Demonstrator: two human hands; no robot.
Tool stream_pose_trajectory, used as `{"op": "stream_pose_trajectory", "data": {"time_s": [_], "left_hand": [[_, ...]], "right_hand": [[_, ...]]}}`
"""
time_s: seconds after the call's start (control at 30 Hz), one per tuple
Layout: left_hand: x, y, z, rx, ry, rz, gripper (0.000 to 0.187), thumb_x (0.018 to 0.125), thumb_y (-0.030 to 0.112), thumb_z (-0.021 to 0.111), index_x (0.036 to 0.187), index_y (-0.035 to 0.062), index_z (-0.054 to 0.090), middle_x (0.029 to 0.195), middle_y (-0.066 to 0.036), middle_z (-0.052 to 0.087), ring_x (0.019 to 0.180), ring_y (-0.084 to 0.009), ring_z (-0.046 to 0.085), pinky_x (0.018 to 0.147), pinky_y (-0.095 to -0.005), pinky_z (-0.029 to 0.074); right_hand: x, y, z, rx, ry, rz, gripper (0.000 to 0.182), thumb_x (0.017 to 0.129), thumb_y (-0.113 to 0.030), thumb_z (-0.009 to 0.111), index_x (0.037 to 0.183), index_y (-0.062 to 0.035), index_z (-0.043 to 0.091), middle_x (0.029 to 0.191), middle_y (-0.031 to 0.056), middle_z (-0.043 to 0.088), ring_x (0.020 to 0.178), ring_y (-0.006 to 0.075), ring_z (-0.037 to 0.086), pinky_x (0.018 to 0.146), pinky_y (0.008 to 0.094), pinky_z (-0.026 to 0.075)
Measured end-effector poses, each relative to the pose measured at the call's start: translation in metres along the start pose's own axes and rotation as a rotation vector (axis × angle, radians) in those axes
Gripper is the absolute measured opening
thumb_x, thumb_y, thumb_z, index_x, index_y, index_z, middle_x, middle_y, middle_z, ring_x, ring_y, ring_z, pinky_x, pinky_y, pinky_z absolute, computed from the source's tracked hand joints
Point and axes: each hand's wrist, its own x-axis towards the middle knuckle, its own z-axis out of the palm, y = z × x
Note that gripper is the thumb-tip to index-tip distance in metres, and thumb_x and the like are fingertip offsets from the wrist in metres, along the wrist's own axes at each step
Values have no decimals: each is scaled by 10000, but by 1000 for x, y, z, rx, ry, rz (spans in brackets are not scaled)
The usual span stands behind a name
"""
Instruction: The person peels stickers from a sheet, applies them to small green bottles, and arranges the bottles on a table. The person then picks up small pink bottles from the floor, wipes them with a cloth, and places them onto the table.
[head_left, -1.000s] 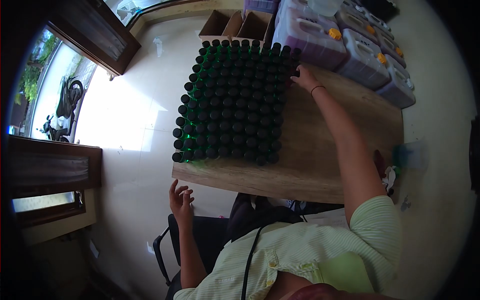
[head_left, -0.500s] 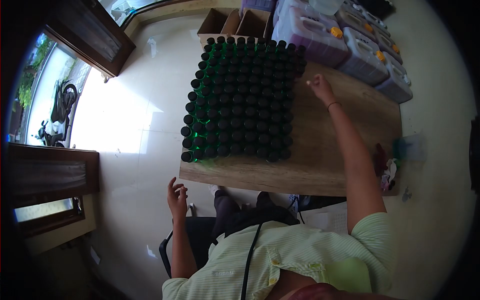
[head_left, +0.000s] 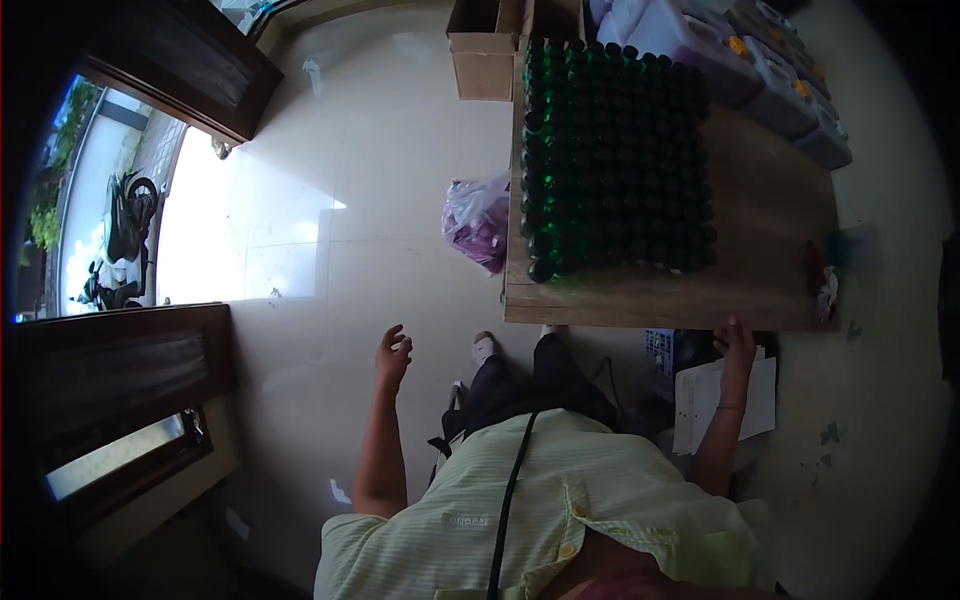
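Observation:
Rows of green bottles with black caps (head_left: 620, 165) stand upright and close together on a wooden table (head_left: 770, 200). My left hand (head_left: 394, 356) hangs over the floor, left of the table, with loosely bent fingers apart and nothing in them. At the table's front edge is my right hand (head_left: 736, 345), its fingers stretched toward the edge and holding nothing I can see; whether they touch the wood is hard to tell. Both hands are away from the bottles.
Open cardboard boxes (head_left: 483, 68) stand beyond the table. Large jugs (head_left: 780, 90) with orange caps line its far right side. A plastic bag with purple contents (head_left: 477, 222) lies left of the table. Papers (head_left: 697, 405) sit below the front edge. A door (head_left: 190, 60) stands at the left.
My right hand has drawn back from beside the bottles to the table's front edge. The view has shifted left, bringing the plastic bag into sight. My left hand stays off the table.

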Motion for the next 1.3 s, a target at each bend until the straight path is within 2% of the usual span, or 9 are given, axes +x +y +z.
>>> {"op": "stream_pose_trajectory", "data": {"time_s": [0.1, 0.23, 0.5, 0.67, 0.87, 0.97, 1.17, 1.27, 1.3], "left_hand": [[21, -34, -14, 81, -51, -39, 421, 826, 211, 589, 1224, 96, 512, 1071, -96, 580, 776, -158, 596, 630, -291, 508], [26, -41, -22, 82, 21, -32, 413, 824, 223, 593, 1215, 106, 528, 1114, -116, 570, 773, -185, 600, 632, -300, 511], [25, -117, -105, 122, -69, -274, 424, 816, 217, 608, 1218, 110, 524, 1160, -126, 530, 800, -188, 594, 652, -330, 517], [78, -136, -186, 109, -176, -482, 450, 817, 212, 614, 1236, 97, 498, 1144, -110, 528, 841, -180, 582, 659, -345, 506], [148, -49, -270, -47, -77, -331, 435, 881, 224, 542, 1280, 80, 445, 1158, -123, 512, 972, -221, 565, 809, -392, 480], [178, -15, -280, -85, -116, -288, 425, 891, 234, 539, 1277, 82, 444, 1179, -126, 489, 1031, -245, 554, 831, -402, 470], [206, -9, -266, 102, -218, -403, 416, 893, 239, 541, 1266, 75, 455, 1131, -99, 517, 982, -225, 575, 806, -376, 482], [227, -26, -255, 357, -328, -556, 385, 867, 234, 549, 1209, 60, 514, 1048, -99, 574, 927, -216, 605, 792, -355, 486], [247, -25, -245, 468, -387, -483, 373, 859, 232, 551, 1191, 63, 529, 1039, -109, 581, 917, -222, 612, 786, -352, 488]], "right_hand": [[-42, -58, 61, 84, -167, -107, 359, 865, -385, 591, 1013, -58, 590, 840, 8, 571, 757, 88, 552, 706, 240, 442], [-67, -125, 150, 185, -648, -375, 285, 892, -271, 582, 1023, -18, 583, 812, 32, 588, 749, 95, 560, 702, 238, 447], [-113, -142, 357, 73, -1126, -357, 231, 902, -214, 568, 997, -5, 595, 797, 20, 589, 731, 84, 575, 708, 233, 471], [-83, -23, 491, -259, -986, -437, 198, 894, -198, 563, 967, -16, 597, 742, 34, 598, 700, 80, 575, 658, 238, 464], [-6, 158, 573, -427, -608, -225, 143, 815, -138, 583, 873, -14, 624, 759, 79, 635, 714, 142, 603, 670, 279, 478], [23, 192, 593, -495, -548, -69, 132, 772, -124, 595, 842, -21, 638, 749, 97, 646, 718, 218, 626, 684, 321, 491], [121, 189, 649, -925, -361, -300, 216, 760, -108, 563, 947, -33, 639, 1112, 128, 572, 1014, 287, 559, 879, 377, 433], [168, 184, 680, -1289, -295, -593, 248, 769, -110, 537, 988, -52, 637, 1263, 134, 461, 1136, 277, 482, 965, 438, 354], [179, 197, 684, -1382, -378, -702, 229, 772, -119, 517, 954, -80, 650, 1159, 142, 554, 1042, 265, 556, 977, 492, 316]]}}
